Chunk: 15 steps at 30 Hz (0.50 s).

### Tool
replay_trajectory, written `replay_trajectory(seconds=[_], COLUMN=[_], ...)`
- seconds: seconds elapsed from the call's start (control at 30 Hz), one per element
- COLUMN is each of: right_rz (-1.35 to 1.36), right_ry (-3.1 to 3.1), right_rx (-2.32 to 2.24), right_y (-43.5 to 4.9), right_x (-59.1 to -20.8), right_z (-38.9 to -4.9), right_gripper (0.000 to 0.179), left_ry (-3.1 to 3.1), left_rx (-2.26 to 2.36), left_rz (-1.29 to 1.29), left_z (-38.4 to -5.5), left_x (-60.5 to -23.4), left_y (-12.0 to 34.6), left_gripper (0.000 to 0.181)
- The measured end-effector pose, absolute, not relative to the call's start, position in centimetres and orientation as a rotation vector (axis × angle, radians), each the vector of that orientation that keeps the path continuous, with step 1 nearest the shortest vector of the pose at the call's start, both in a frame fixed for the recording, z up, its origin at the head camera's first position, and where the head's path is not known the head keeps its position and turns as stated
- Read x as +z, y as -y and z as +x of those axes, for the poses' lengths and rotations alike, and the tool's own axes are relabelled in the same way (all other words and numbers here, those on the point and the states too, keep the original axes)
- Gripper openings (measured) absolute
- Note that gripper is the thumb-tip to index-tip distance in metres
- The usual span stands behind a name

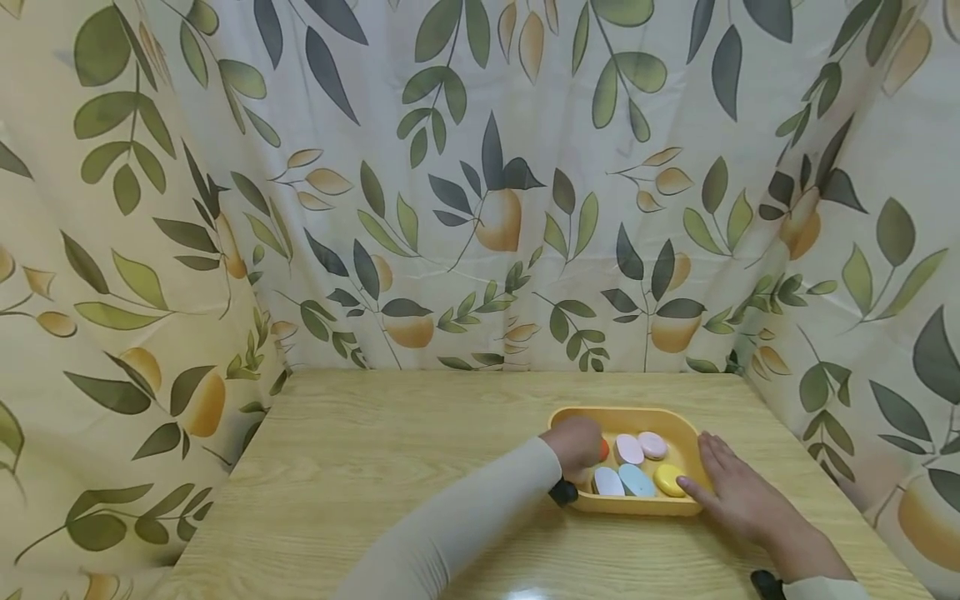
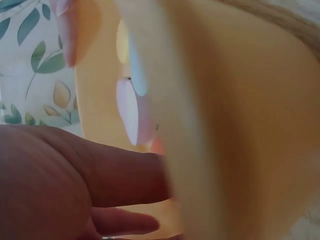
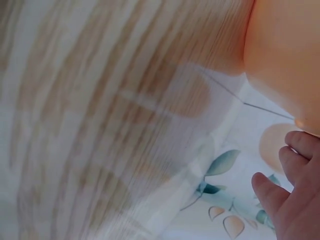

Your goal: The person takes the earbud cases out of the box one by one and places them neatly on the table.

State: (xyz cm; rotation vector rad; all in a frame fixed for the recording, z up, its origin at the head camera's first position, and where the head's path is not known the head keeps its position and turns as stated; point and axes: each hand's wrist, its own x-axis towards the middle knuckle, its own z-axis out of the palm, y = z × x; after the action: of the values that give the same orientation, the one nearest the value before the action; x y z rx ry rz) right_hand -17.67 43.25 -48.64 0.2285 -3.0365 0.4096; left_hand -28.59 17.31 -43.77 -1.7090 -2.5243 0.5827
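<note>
Left-hand grip unclear: head view shows the left hand [image 1: 576,442] in a yellow tray [image 1: 637,505] beside 1 orange piece [image 1: 604,450], the right hand [image 1: 742,497] straight-fingered at its rim. Left wrist view: tray wall [image 2: 172,95] hides fingertips. Right wrist view: fingers [image 3: 296,164] outstretched.

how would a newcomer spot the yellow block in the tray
On the wood-grain table, find the orange-yellow tray. Inside, at the near row's right end, by the right hand, sits the rounded yellow block. Of those showing, only it is yellow; its neighbours are a pale blue block and a pale pink block.
</note>
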Motion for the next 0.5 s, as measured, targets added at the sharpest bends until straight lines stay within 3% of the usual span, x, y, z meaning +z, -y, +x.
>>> replay_trajectory(seconds=[0.5], right_rz=[0.216], right_ry=[3.031], right_rx=[0.448], right_y=[-43.3], right_x=[-48.8], right_z=[-17.5], right_gripper=[0.087], left_ry=[2.561], left_rx=[0.639], left_rz=[-1.677], left_z=[-29.1], left_x=[-45.2], left_y=[-18.2], left_gripper=[0.044])
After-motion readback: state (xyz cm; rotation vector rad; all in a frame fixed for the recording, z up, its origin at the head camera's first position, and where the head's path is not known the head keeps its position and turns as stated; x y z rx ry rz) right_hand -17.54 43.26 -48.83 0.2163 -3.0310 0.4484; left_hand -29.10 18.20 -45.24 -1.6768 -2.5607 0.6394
